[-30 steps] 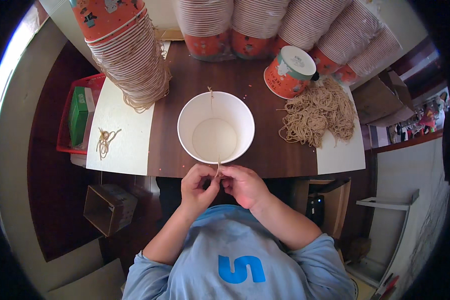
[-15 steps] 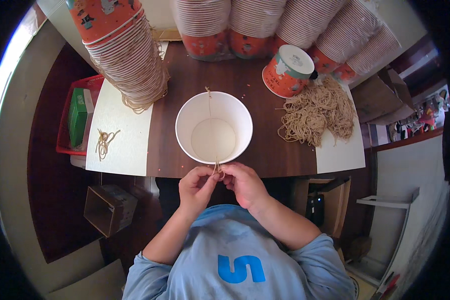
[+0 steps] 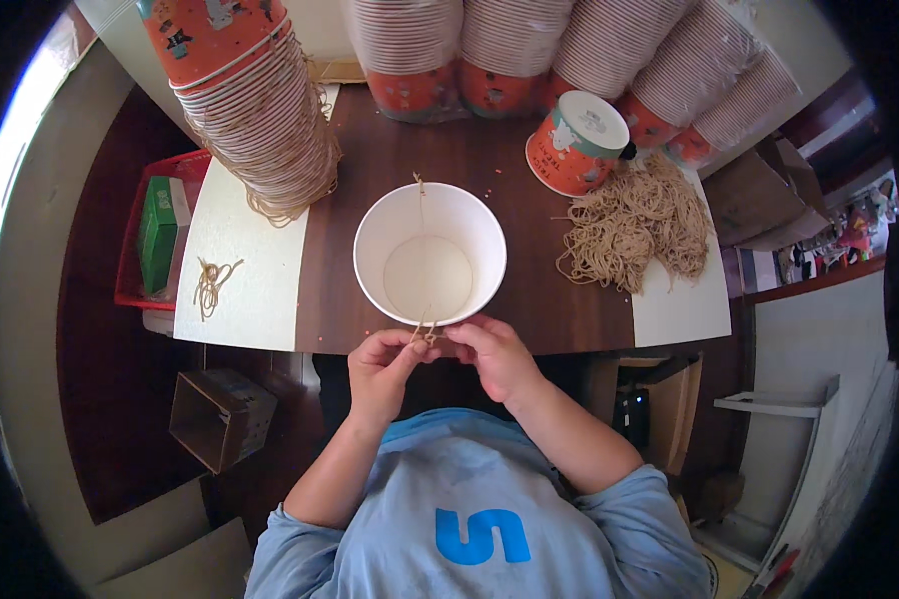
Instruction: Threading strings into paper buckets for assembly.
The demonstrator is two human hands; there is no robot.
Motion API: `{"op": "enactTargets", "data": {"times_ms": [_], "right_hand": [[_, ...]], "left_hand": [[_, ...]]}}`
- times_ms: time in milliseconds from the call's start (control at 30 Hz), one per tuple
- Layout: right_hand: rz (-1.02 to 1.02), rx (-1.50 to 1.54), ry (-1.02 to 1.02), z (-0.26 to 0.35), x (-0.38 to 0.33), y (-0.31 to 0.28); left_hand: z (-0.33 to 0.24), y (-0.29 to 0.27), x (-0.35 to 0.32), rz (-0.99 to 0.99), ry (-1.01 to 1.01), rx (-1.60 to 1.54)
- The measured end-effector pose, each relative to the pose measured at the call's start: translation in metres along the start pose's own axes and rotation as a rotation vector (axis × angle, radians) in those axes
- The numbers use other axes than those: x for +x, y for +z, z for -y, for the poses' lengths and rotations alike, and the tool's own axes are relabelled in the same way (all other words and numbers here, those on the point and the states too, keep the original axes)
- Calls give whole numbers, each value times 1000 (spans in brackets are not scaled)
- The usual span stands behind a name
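Note:
A white paper bucket point(image 3: 430, 256) stands upright on the dark wooden table point(image 3: 529, 299), with a thin string running across its inside from the far rim to the near rim. My left hand point(image 3: 382, 367) and my right hand point(image 3: 496, 354) meet at the bucket's near rim, both pinching the end of the tan string point(image 3: 425, 332) where it passes through the rim. A pile of loose tan strings point(image 3: 634, 222) lies on a white sheet to the right of the bucket.
Tilted stacks of orange-and-white paper buckets point(image 3: 260, 110) line the table's back. One lidded orange bucket point(image 3: 576, 143) lies by the string pile. A few strings point(image 3: 210, 283) rest on the left white sheet, beside a red tray with a green box point(image 3: 157, 235). A cardboard box point(image 3: 220, 417) sits on the floor.
The bucket has shifted slightly; my fingers keep working the string at its near rim, staying in nearly the same place.

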State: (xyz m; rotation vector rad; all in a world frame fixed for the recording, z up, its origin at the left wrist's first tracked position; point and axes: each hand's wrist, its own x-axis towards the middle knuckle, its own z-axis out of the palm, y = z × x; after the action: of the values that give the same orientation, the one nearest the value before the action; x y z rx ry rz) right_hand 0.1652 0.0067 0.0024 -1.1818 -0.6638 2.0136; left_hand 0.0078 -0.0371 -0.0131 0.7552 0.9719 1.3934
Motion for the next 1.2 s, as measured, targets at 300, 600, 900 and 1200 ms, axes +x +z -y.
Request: {"op": "enactTargets", "data": {"times_ms": [300,600,900,1200], "right_hand": [[-304,-1176,-863,9,-14,1],[-3,-978,-878,17,-17,8],[24,-1141,-957,21,-8,3],[-21,-1366,-1128,26,-9,0]], "left_hand": [[5,1,1,-51,-30,-110],[3,3,2,-14,-6,-111],[0,5,1,-9,11,-75],[6,2,5,4,-18,-113]]}}
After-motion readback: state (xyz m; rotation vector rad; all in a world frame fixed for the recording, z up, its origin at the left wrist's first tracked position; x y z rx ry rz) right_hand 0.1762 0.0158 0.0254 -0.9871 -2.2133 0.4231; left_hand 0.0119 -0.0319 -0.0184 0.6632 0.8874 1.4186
